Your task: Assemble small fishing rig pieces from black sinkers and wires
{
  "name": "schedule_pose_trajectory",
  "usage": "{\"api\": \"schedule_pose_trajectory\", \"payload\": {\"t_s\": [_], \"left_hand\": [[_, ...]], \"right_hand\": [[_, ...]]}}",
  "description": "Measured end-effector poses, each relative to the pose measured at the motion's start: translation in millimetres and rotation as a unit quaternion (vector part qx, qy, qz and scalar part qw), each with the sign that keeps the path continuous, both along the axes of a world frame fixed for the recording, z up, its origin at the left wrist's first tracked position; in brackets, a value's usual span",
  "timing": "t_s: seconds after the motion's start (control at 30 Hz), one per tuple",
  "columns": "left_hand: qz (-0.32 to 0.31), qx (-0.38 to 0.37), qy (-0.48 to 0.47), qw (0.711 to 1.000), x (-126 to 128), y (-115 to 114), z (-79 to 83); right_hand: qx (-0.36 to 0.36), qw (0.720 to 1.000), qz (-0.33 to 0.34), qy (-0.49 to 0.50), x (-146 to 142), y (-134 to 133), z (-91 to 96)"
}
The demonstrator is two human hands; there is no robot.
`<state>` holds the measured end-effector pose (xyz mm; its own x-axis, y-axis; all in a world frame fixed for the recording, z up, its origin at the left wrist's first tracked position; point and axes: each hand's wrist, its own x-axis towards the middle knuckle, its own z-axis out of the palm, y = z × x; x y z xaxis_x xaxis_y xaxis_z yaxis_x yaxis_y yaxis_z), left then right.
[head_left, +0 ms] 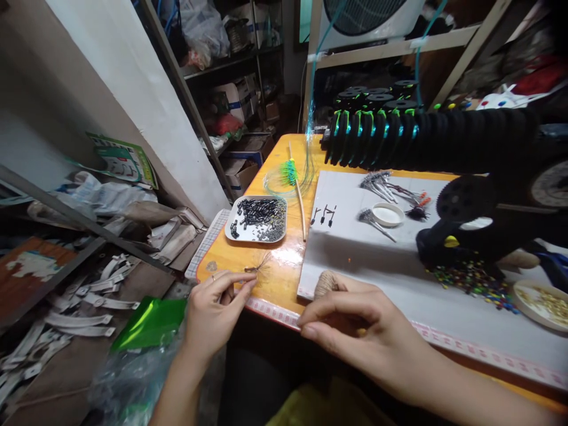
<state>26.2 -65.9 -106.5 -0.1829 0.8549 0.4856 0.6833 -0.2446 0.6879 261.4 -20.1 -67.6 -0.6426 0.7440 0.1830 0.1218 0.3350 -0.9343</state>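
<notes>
My left hand (215,310) hovers at the near left corner of the orange table (275,278). Its thumb and forefinger pinch a small tuft of thin brown fibres (261,267) that fans out over the tabletop. My right hand (355,325) is at the table's front edge, fingers curled together, resting beside a ball of tan twine (323,283) on the white mat (355,254). What the right fingers hold, if anything, is hidden.
A white tray of small black tubes (257,219) sits behind the left hand. A thin stick with green fibres (295,183), little black pieces (323,214), a white lid (387,214), coloured beads (470,278) and black spools (377,136) lie further back. Cluttered shelves stand on the left.
</notes>
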Motion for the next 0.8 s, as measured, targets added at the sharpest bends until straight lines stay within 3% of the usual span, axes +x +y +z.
{"api": "schedule_pose_trajectory", "payload": {"t_s": [0.13,0.27,0.5,0.67,0.8], "left_hand": [[0.049,0.008,-0.032,0.998,7,4,-5.0],[0.079,-0.011,-0.097,0.992,-4,8,5.6],[-0.003,-0.132,-0.089,0.987,-34,19,29.4],[-0.069,-0.264,-0.091,0.958,-23,27,35.4],[-0.045,-0.277,-0.074,0.957,-4,25,30.3]], "right_hand": [[0.032,0.999,-0.005,0.001,2,0,-0.9],[0.041,0.999,-0.014,0.014,3,2,-0.5],[0.034,0.999,-0.022,0.005,3,5,1.2],[0.03,0.999,-0.029,0.003,3,5,0.4],[0.033,0.998,-0.045,0.006,3,8,-2.2]]}}
